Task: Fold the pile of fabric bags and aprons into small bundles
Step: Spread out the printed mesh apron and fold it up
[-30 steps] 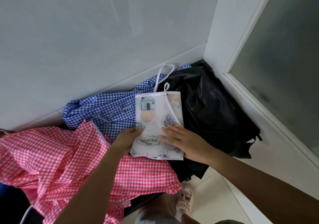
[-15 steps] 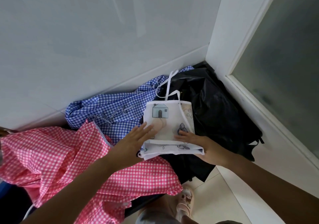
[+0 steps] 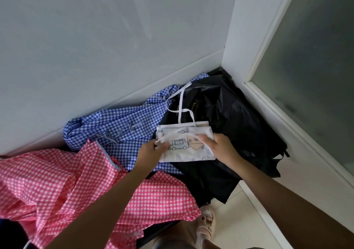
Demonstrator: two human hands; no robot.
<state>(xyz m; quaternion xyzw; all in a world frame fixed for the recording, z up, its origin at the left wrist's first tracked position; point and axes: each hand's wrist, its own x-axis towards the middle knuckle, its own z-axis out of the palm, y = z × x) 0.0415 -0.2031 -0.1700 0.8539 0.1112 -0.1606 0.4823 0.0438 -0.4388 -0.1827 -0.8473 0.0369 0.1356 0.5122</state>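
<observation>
Left hand [image 3: 151, 151] pinches the left edge of the white printed bag [image 3: 186, 150] at centre frame; right hand [image 3: 220, 147] grips its right edge. The bag's lower half has just been folded up, making it a shorter bundle. Its handles [image 3: 180, 105] trail loose, so probably one fold remains. It rests on the black bag [image 3: 239, 124], with the blue checked apron [image 3: 118, 124] to its left.

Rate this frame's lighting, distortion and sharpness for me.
Head view: light is soft and even, with no hard shadows. Head view: the wide lens slants and bows the door frame. Head view: the printed bag is sharp, its truck legible; the black fabric is so dark its folds barely read.
</observation>
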